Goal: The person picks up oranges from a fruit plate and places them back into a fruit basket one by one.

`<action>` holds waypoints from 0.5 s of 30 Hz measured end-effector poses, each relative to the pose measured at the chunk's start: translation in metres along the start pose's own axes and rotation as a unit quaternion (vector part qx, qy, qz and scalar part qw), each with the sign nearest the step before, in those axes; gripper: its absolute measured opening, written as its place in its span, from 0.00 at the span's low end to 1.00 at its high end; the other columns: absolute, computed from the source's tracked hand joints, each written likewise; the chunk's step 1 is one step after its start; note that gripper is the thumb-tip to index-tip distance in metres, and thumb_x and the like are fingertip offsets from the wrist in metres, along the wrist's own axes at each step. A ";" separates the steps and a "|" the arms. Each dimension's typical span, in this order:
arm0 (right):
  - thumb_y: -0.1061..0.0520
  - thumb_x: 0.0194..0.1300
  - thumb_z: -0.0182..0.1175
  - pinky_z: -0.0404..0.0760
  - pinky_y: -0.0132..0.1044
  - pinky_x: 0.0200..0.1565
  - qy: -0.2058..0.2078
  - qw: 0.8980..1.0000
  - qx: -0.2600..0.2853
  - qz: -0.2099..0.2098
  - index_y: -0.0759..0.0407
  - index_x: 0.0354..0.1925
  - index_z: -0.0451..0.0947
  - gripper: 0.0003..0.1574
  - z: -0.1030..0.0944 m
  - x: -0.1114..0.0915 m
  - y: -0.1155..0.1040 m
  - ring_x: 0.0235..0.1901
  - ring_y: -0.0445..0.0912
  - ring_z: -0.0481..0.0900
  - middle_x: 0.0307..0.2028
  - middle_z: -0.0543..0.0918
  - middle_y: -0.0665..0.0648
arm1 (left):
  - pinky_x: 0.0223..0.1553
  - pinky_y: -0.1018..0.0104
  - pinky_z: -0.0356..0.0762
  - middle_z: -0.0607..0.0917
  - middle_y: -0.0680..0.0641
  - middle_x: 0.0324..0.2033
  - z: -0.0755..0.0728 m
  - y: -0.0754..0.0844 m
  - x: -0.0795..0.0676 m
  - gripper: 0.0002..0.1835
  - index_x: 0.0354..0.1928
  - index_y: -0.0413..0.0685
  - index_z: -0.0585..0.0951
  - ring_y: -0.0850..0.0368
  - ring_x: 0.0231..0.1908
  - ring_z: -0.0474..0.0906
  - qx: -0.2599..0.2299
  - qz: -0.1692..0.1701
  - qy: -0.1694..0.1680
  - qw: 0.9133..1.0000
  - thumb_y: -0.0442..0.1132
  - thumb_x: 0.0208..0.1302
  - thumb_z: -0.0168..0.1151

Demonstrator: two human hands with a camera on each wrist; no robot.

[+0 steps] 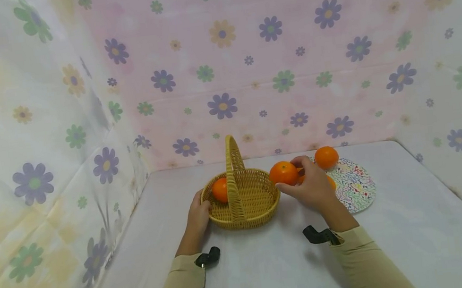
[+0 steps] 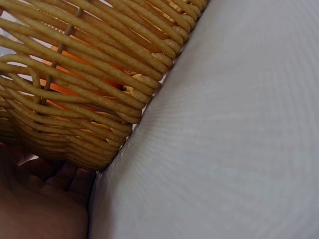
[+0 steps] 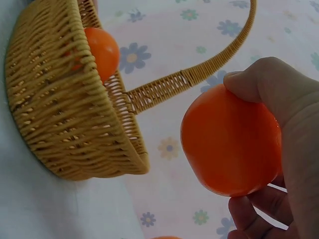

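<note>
A yellow wicker basket (image 1: 258, 219) with a tall arched handle stands upright on the table. One orange (image 1: 220, 191) lies in its left half. My left hand (image 1: 198, 218) grips the basket's left side, thumb at the rim and fingers against the outer wall; in the left wrist view the fingers (image 2: 62, 181) are partly hidden under the weave. Between thumb and fingertips my right hand (image 1: 314, 185) pinches another orange (image 1: 283, 173). That orange is raised beside the basket's right rim, outside the opening. The right wrist view shows it apart from the wicker.
To the right lies a round plate (image 1: 359, 189) with a multicoloured speckled pattern. An orange (image 1: 326, 158) sits at its back edge, and more orange fruit (image 1: 331, 183) shows partly behind my right hand. Flower-printed cloth walls (image 1: 226, 68) enclose the white table (image 1: 263, 273).
</note>
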State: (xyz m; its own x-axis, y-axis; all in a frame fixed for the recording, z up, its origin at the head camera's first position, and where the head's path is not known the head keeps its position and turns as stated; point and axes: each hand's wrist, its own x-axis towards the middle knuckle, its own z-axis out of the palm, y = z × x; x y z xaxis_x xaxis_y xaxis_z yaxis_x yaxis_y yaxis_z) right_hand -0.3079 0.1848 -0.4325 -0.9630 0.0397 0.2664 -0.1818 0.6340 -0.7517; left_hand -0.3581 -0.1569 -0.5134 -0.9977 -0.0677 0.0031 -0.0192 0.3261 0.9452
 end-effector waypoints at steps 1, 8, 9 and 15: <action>0.27 0.50 0.74 0.81 0.53 0.56 -0.002 1.000 0.000 -0.004 0.52 0.64 0.68 0.54 0.002 -0.001 -0.001 0.54 0.54 0.77 0.61 0.78 0.57 | 0.77 0.42 0.56 0.68 0.45 0.76 0.000 0.000 0.000 0.34 0.75 0.51 0.66 0.44 0.77 0.60 0.000 -0.001 0.000 1.000 0.40 0.64 0.47; 0.25 0.50 0.73 0.84 0.48 0.52 -0.014 0.999 -0.021 -0.026 0.52 0.64 0.69 0.54 0.017 -0.004 -0.005 0.51 0.52 0.78 0.59 0.80 0.55 | 0.77 0.40 0.57 0.68 0.44 0.76 -0.001 -0.003 0.001 0.35 0.76 0.51 0.66 0.43 0.77 0.60 0.005 0.004 0.002 1.000 0.39 0.64 0.47; 0.24 0.50 0.73 0.84 0.48 0.51 -0.016 0.999 -0.024 -0.027 0.52 0.64 0.69 0.54 0.019 -0.005 -0.005 0.51 0.52 0.79 0.59 0.80 0.54 | 0.77 0.40 0.57 0.68 0.44 0.76 -0.001 -0.003 0.001 0.35 0.76 0.51 0.66 0.42 0.77 0.60 0.005 0.005 0.002 1.000 0.39 0.64 0.47; 0.26 0.50 0.74 0.84 0.47 0.50 -0.022 0.999 -0.027 -0.031 0.51 0.63 0.69 0.52 0.029 -0.005 -0.006 0.52 0.55 0.80 0.57 0.80 0.53 | 0.77 0.41 0.56 0.67 0.44 0.76 -0.001 -0.003 0.001 0.35 0.76 0.50 0.66 0.44 0.77 0.59 -0.013 0.008 -0.001 1.000 0.38 0.63 0.48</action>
State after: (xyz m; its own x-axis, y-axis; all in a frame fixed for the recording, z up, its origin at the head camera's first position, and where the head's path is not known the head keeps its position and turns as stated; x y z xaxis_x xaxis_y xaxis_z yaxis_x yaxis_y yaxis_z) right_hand -0.3073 0.1586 -0.4469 -0.9586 -0.0343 0.2826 -0.2309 0.6743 -0.7015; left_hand -0.3593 -0.1591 -0.5159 -0.9980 -0.0611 0.0179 -0.0014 0.3028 0.9531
